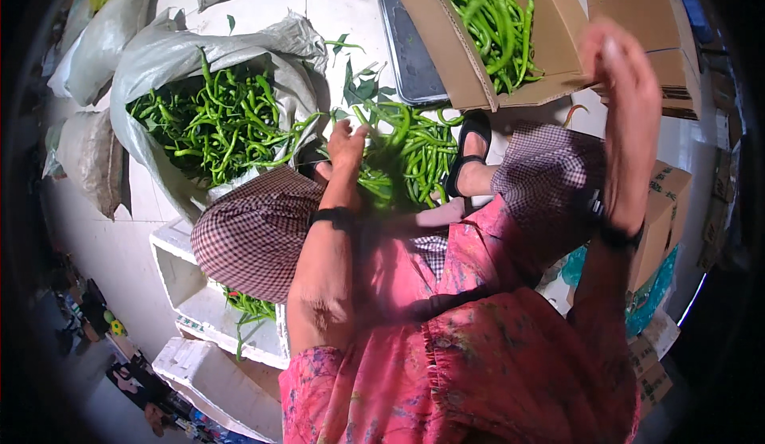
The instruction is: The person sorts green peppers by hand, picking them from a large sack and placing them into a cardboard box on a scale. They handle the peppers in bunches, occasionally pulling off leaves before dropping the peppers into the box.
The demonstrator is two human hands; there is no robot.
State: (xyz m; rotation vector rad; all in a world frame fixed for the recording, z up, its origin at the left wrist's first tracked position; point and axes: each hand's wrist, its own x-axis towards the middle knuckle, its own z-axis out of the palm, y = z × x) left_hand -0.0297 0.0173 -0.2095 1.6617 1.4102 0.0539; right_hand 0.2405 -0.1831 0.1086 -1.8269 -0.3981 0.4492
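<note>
My left hand [347,148] is over the floor between a white woven sack and a loose pile of peppers, its fingers slightly bent and apart, with nothing visible in them. Long green peppers [426,153] lie in that pile by my foot. The open sack [147,70] on the left is full of green peppers [227,121] mixed with leaves. Raised at the right, my right hand [620,58] is smeared by motion beside the flap of an open cardboard box [442,38]. More green peppers [494,26] fill that box; whether my right hand holds anything cannot be made out.
The box stands partly over a dark flat platform scale [410,54]. Folded cardboard [645,38] stacks at the far right, above a closed carton [660,217]. Other sacks [92,153] lie at the left. White foam boxes [179,265] sit by my left knee, one with peppers inside.
</note>
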